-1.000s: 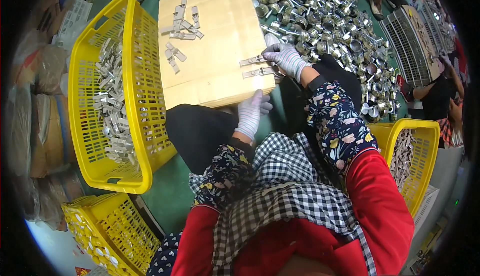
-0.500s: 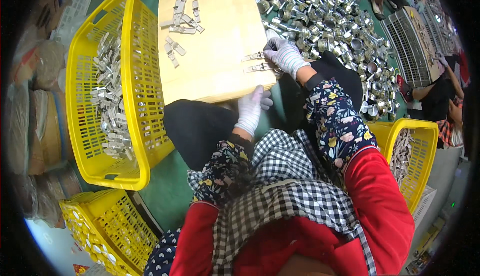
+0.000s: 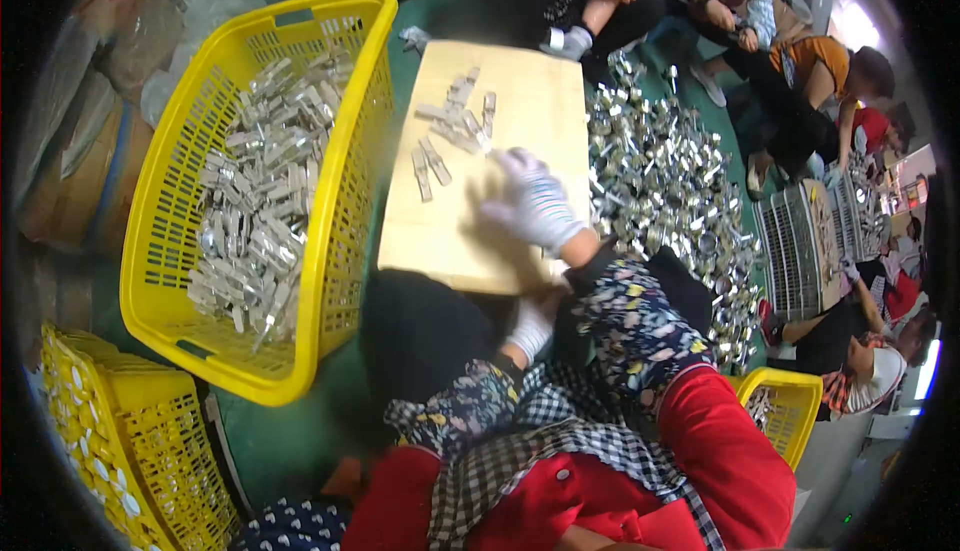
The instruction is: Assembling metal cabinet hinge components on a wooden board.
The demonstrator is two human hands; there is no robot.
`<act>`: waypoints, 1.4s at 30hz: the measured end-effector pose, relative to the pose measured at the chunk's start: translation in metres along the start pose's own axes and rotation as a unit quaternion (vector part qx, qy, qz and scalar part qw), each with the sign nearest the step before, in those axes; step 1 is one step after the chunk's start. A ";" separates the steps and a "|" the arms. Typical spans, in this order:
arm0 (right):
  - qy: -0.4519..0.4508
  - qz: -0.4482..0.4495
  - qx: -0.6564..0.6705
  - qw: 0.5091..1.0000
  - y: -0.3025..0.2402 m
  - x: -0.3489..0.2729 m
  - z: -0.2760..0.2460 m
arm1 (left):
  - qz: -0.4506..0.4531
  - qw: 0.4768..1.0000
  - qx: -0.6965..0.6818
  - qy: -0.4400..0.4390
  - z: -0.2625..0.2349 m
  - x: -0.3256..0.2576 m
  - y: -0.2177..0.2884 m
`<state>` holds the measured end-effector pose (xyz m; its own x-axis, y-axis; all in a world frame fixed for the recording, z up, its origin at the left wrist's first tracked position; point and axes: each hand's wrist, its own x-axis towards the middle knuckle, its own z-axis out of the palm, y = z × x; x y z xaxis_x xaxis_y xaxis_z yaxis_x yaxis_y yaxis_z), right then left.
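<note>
My right hand [image 3: 540, 206], in a white striped glove, is over the middle of a pale wooden board [image 3: 545, 81]. Its thumb and fingers are apart, slightly blurred, with nothing visible between them. Close to its fingertips lies a loose cluster of flat metal clips [image 3: 457, 111]. Two more clips [image 3: 432, 163] lie separately on the board's left part. My left hand [image 3: 535, 321], gloved too, is low at the board's near edge. Its fingers are hidden behind my right arm and the board edge.
On the left, a yellow basket [image 3: 318, 291] holds many metal clips. Shiny metal cup-shaped parts with stems [image 3: 665, 186] are heaped right of the board. Another yellow basket [image 3: 165, 421] stands lower left, and one [image 3: 800, 416] at right. Several people sit beyond, beside a grey crate [image 3: 785, 251].
My right hand has moved left from the board's right edge toward the clip cluster, its fingers now spread. The two clips at that edge no longer show. The view has shifted, revealing more people.
</note>
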<state>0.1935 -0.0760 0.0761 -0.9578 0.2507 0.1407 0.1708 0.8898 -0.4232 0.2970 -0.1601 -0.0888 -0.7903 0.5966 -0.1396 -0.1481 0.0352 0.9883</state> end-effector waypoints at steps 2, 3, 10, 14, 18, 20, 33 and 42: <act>-0.031 -0.004 -0.051 0.998 -0.014 0.036 0.023 | 0.016 0.996 0.084 -0.039 -0.002 0.000 0.003; -0.038 0.012 -0.075 0.996 -0.024 0.053 0.034 | 0.015 0.994 0.096 -0.043 -0.004 -0.006 -0.001; -0.174 0.113 -0.100 0.973 -0.045 0.114 0.023 | 0.014 0.998 0.018 -0.053 0.004 -0.021 -0.002; -0.192 0.074 -0.104 0.973 -0.040 0.101 0.045 | 0.020 0.997 0.016 -0.075 0.003 -0.021 -0.003; -0.178 0.061 -0.071 0.979 -0.030 0.070 0.064 | 0.020 0.997 -0.011 -0.079 0.002 -0.028 -0.007; -0.171 0.047 -0.064 0.982 -0.034 0.055 0.066 | 0.027 0.997 -0.025 -0.074 0.001 -0.028 -0.007; 0.025 0.092 0.172 0.980 0.045 0.015 0.003 | -0.057 0.990 -0.130 0.021 0.030 0.019 -0.055; -0.095 0.085 -0.088 0.988 0.028 -0.004 0.006 | 0.024 0.976 0.213 -0.033 0.024 0.010 -0.025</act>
<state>0.2004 -0.0540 0.0581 -0.9353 0.3402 -0.0969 0.3537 0.8978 -0.2624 0.3067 -0.1354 -0.1133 -0.7488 0.6548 -0.1030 0.1591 0.3285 0.9310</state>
